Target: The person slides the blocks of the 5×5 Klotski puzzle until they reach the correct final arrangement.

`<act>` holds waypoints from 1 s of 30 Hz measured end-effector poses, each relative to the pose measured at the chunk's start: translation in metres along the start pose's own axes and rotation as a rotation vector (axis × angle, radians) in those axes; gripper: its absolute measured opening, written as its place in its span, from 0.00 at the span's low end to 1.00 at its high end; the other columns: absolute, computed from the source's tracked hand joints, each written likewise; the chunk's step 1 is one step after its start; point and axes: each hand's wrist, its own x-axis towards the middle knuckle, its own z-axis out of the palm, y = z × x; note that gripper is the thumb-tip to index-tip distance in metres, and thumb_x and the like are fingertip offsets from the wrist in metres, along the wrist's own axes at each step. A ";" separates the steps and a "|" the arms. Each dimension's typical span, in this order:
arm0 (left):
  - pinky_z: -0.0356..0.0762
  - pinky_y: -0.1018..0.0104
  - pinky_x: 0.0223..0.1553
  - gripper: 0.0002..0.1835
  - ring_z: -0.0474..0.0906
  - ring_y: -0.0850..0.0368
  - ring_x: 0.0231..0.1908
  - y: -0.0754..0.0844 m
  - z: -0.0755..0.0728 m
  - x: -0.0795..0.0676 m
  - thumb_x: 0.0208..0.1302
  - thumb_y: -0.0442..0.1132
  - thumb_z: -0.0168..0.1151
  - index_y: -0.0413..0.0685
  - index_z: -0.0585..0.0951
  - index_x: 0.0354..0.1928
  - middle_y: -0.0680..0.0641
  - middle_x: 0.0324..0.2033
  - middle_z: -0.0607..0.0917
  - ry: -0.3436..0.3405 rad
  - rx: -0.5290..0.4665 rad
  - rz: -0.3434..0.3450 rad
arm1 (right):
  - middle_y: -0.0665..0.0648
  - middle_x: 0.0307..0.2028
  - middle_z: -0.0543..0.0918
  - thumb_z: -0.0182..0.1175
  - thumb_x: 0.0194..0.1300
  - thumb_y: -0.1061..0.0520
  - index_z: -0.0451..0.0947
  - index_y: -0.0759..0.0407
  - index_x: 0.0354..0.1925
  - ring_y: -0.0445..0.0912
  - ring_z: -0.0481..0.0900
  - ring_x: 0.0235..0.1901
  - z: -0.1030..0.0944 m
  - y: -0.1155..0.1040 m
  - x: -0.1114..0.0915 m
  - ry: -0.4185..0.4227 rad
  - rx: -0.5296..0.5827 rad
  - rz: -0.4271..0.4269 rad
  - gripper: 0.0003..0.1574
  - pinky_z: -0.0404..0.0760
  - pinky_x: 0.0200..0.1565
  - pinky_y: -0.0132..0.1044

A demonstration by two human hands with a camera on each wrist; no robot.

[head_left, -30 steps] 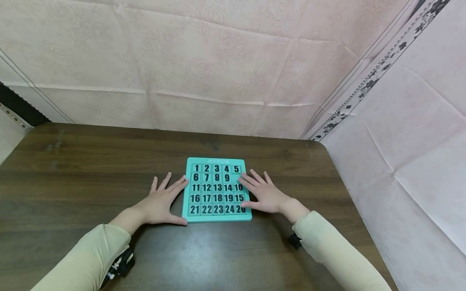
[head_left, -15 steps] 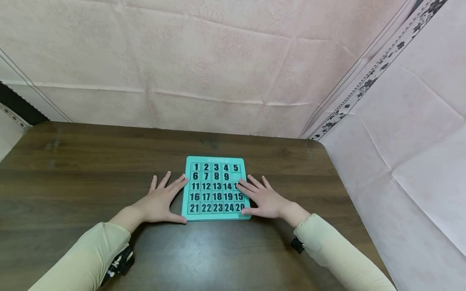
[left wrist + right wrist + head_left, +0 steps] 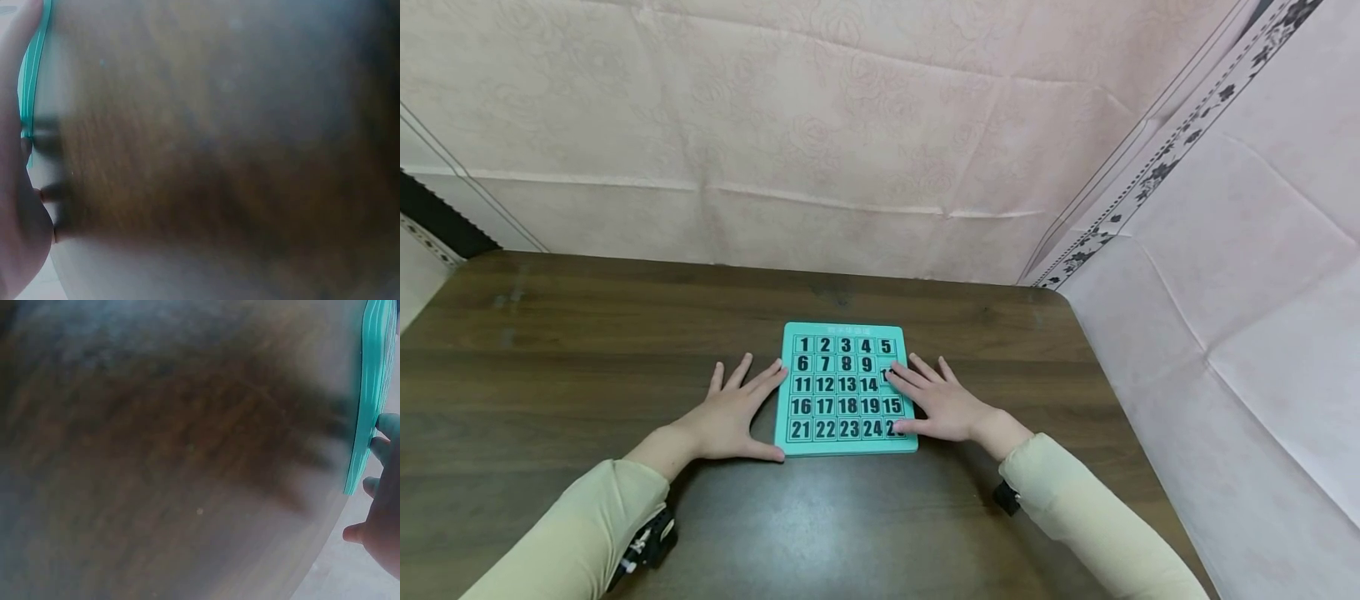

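A turquoise number slide puzzle (image 3: 847, 384) lies flat on the wooden table in the head view, its black-numbered tiles in rows. My left hand (image 3: 726, 423) is spread, index finger and thumb against the puzzle's left edge. With fingers extended, my right hand (image 3: 951, 410) reaches over the right edge. One fingertip rests on the 10 tile and partly covers it; this tile sits between the second and third rows. The thumb lies over the 20 tile. The left wrist view catches only the puzzle's edge (image 3: 34, 69); in the right wrist view, fingers (image 3: 380, 448) touch its side.
The brown wooden table (image 3: 587, 350) extends around the puzzle. A pale patterned cloth (image 3: 820, 142) hangs behind it, and a white cloth with a black floral border (image 3: 1247, 333) stands along the right side.
My right hand slid down a little, then back up slightly. The 10 tile has shifted up from the third row toward the gap beside the 9. The left hand stays put.
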 end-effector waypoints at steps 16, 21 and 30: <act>0.28 0.27 0.61 0.63 0.35 0.32 0.71 0.001 -0.001 0.000 0.38 0.77 0.61 0.53 0.51 0.73 0.46 0.73 0.51 -0.002 -0.009 -0.005 | 0.48 0.75 0.43 0.45 0.64 0.28 0.42 0.46 0.74 0.51 0.35 0.74 -0.002 0.006 0.013 0.013 0.027 0.024 0.50 0.33 0.68 0.63; 0.28 0.27 0.62 0.63 0.35 0.32 0.71 0.001 0.000 0.000 0.38 0.77 0.60 0.53 0.51 0.73 0.46 0.73 0.51 -0.003 -0.012 -0.007 | 0.48 0.75 0.43 0.45 0.63 0.28 0.42 0.45 0.74 0.51 0.35 0.74 -0.001 0.008 0.014 0.011 0.034 0.033 0.50 0.33 0.68 0.63; 0.28 0.28 0.62 0.63 0.35 0.33 0.71 0.000 0.001 0.000 0.38 0.77 0.61 0.54 0.51 0.73 0.46 0.73 0.51 -0.001 -0.011 -0.007 | 0.49 0.75 0.43 0.45 0.64 0.28 0.43 0.45 0.74 0.52 0.36 0.74 -0.001 0.007 0.011 0.027 0.037 0.029 0.50 0.34 0.68 0.62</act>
